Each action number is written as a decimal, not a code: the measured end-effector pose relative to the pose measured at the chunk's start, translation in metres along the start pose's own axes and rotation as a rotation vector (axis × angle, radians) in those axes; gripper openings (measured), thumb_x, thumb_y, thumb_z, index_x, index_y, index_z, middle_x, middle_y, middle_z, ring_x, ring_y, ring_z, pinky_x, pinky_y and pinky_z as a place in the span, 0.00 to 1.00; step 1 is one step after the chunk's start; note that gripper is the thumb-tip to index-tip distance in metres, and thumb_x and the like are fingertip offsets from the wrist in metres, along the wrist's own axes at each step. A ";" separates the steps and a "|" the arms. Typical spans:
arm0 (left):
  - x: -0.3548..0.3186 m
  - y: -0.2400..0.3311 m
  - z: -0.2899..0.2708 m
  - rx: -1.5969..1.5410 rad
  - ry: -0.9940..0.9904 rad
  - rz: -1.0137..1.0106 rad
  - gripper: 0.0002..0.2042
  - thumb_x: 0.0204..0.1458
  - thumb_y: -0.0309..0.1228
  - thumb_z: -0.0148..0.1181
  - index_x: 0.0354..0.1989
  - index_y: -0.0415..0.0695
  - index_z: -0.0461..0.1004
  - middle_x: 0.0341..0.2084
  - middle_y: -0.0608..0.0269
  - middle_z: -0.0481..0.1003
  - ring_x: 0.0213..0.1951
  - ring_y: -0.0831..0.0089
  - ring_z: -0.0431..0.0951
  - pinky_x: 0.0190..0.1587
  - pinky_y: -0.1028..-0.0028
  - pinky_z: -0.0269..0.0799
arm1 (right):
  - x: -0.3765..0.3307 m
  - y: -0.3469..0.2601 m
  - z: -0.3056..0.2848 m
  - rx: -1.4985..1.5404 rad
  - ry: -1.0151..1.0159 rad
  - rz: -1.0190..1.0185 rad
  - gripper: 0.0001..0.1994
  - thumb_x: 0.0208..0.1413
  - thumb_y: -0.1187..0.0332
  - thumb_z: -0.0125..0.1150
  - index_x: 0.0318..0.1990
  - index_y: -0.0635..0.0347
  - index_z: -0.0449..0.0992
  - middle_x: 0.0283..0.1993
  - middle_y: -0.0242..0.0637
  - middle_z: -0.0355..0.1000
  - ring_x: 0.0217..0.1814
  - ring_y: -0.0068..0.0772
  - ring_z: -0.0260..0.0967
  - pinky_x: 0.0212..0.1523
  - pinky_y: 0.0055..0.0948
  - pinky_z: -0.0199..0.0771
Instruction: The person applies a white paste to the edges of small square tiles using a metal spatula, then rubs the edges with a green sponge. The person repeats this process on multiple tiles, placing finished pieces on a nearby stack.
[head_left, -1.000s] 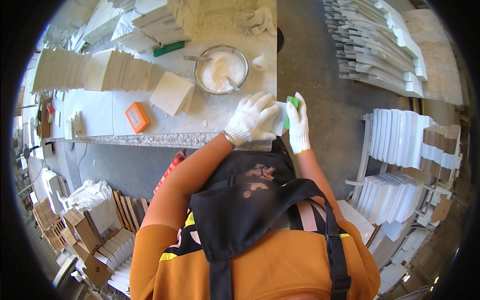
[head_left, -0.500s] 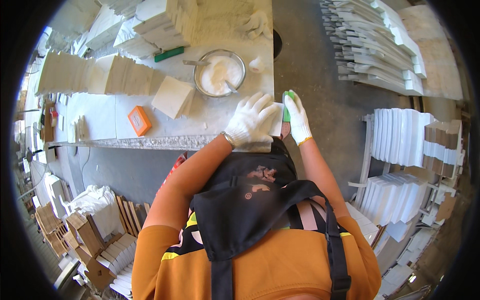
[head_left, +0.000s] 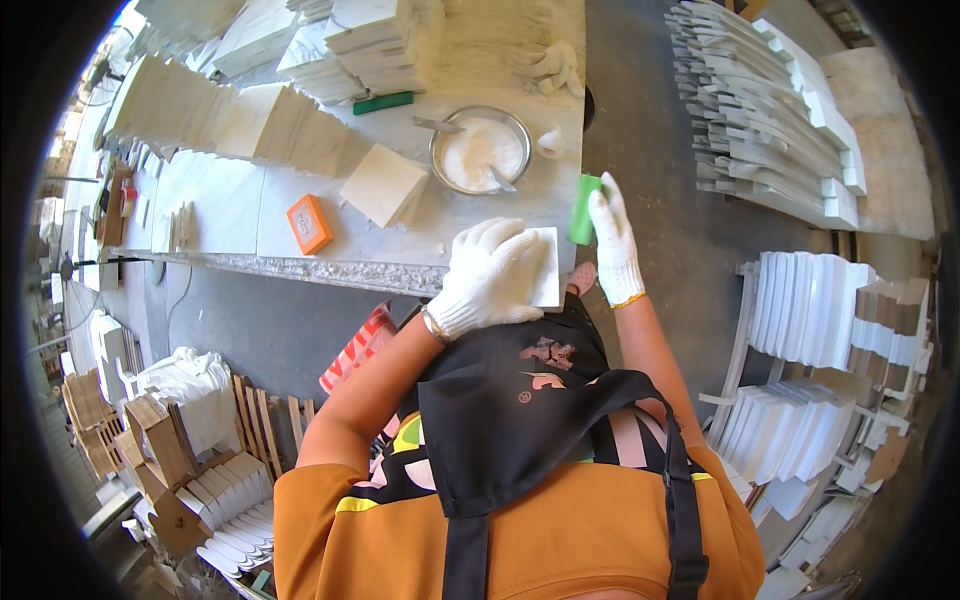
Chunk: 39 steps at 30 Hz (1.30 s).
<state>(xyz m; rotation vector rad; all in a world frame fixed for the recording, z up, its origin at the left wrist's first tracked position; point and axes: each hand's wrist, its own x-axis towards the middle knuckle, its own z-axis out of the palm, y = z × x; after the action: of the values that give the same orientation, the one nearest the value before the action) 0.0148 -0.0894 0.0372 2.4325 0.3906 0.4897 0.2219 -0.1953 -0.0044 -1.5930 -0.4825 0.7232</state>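
My left hand (head_left: 485, 275), in a white knit glove, lies over a white stone tile (head_left: 547, 265) at the table's near right corner. Its fingers are bent across the tile, gripping it. Just past the table's right edge, my gloved right hand (head_left: 617, 240) holds a bright green block (head_left: 581, 212) between thumb and fingers. A small gap separates the block from the tile. Beyond my left hand stands a metal bowl (head_left: 436, 162) of white paste, with two flat-bladed tools resting in it.
A short stack of square tiles (head_left: 383, 185), an orange box (head_left: 309, 224) and a dark green block (head_left: 383, 103) lie on the table. Long tile rows (head_left: 190, 112) stand at far left. Limp gloves (head_left: 550, 68) lie at the back. Stacked white pieces (head_left: 810, 305) fill racks on the right.
The tile and my left hand have come nearer to my body, and the left fingers are more bent. The green block has moved slightly away from the tile. The view has shifted.
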 end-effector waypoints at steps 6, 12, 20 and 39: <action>-0.016 -0.001 -0.017 -0.077 0.123 -0.069 0.50 0.22 0.47 0.81 0.61 0.45 0.67 0.61 0.48 0.66 0.62 0.47 0.65 0.64 0.53 0.59 | -0.035 -0.037 0.006 -0.138 -0.184 -0.020 0.37 0.61 0.61 0.62 0.72 0.65 0.52 0.70 0.51 0.59 0.71 0.44 0.59 0.66 0.36 0.62; -0.013 0.006 -0.027 -0.282 0.107 -0.054 0.50 0.23 0.48 0.82 0.61 0.44 0.67 0.60 0.48 0.67 0.62 0.50 0.66 0.63 0.56 0.60 | -0.056 -0.066 0.022 0.037 -0.468 -0.077 0.46 0.49 0.59 0.71 0.73 0.62 0.52 0.72 0.48 0.57 0.72 0.44 0.56 0.68 0.39 0.60; 0.013 0.023 -0.035 -0.111 0.066 0.201 0.49 0.22 0.46 0.80 0.61 0.46 0.67 0.59 0.50 0.67 0.62 0.48 0.65 0.63 0.52 0.57 | -0.027 -0.080 0.006 0.040 0.001 -0.008 0.22 0.62 0.64 0.58 0.62 0.61 0.71 0.52 0.40 0.76 0.48 0.26 0.75 0.47 0.26 0.74; 0.034 0.013 -0.024 -0.953 -0.084 -0.381 0.32 0.49 0.34 0.70 0.61 0.35 0.66 0.52 0.57 0.73 0.53 0.71 0.71 0.57 0.69 0.68 | -0.077 -0.096 -0.009 0.125 -0.159 0.040 0.16 0.58 0.71 0.61 0.52 0.69 0.77 0.45 0.36 0.78 0.45 0.21 0.73 0.49 0.25 0.73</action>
<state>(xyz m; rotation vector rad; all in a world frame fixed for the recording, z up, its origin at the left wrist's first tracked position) 0.0365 -0.0743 0.0716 1.4113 0.4399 0.2983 0.1824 -0.2385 0.1039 -1.4386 -0.5126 0.8980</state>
